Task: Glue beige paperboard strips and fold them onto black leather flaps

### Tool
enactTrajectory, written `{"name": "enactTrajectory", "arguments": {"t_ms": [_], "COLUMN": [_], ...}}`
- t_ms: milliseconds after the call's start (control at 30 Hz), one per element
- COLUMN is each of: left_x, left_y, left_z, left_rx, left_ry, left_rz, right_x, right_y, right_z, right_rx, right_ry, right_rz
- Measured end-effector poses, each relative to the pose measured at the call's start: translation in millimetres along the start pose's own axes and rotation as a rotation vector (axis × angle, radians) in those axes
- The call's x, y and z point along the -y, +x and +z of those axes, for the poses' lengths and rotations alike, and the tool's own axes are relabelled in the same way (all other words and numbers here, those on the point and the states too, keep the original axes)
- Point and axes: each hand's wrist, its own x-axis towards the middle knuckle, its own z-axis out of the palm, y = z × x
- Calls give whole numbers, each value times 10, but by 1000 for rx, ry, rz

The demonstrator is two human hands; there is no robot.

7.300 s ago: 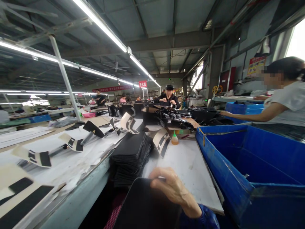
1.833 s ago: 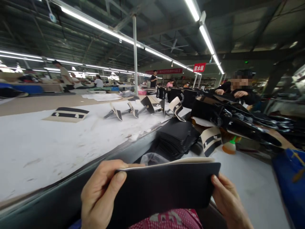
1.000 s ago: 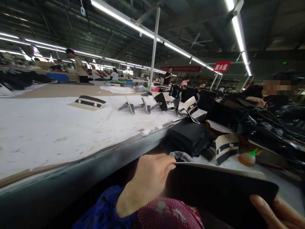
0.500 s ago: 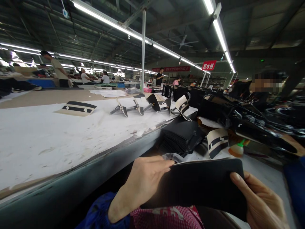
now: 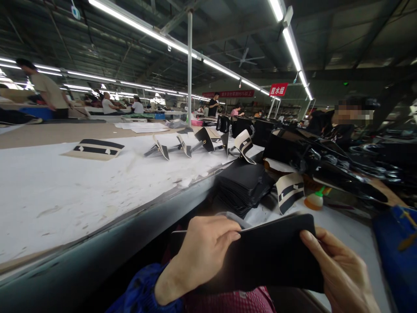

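A flat black panel point(image 5: 273, 256), which looks like leather with a pale edge, is held up in front of my lap. My left hand point(image 5: 203, 250) pinches its upper edge near the middle, thumb on the dark face and fingers over the rim. At the right end, my right hand point(image 5: 339, 265) grips the corner with the thumb in front and the fingers behind. Just past the panel lies a stack of black panels point(image 5: 243, 184). Beside that stack stands a curved beige piece with black strips point(image 5: 289, 191). The panel's back side is hidden from me.
A white-covered table point(image 5: 65, 187) stretches away on the left, with a beige piece with black strips point(image 5: 97, 148) and several small bent pieces on it. A glue bottle with a green tip point(image 5: 314, 200) stands at right. Shiny black bags point(image 5: 293, 148) crowd behind it. Co-workers point(image 5: 45, 89) are farther off.
The view has turned slightly, so the surroundings sit further left. My left thumb now shows on the panel's face, and the panel's left end shows beyond that hand. Both hands keep their hold.
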Motion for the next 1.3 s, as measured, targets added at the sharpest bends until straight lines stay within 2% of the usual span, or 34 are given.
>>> {"name": "enactTrajectory", "arguments": {"t_ms": [100,267,433,700,800,1000,1167,1300], "left_x": [-1,71,103,24,0,11,14,-33], "left_y": [-13,-3,7,85,86,66,96,110], "left_z": [-24,-9,134,294,291,295,413,498], "left_rx": [12,17,4,-63,-72,-60,-103,-133], "left_ry": [-12,0,35,37,44,67,134,163], "left_rz": [-13,-38,30,-29,16,111,222,222], "right_x": [-26,-61,-11,59,62,96,100,63], "right_y": [9,2,-58,-117,-93,-114,-148,-167], "right_z": [35,51,86,116,107,130,188,197], "right_rx": [55,12,43,47,63,-28,-68,-68], "right_ry": [60,94,96,51,32,44,29,10], "right_rz": [70,22,-31,-131,-139,-188,-229,-303]}}
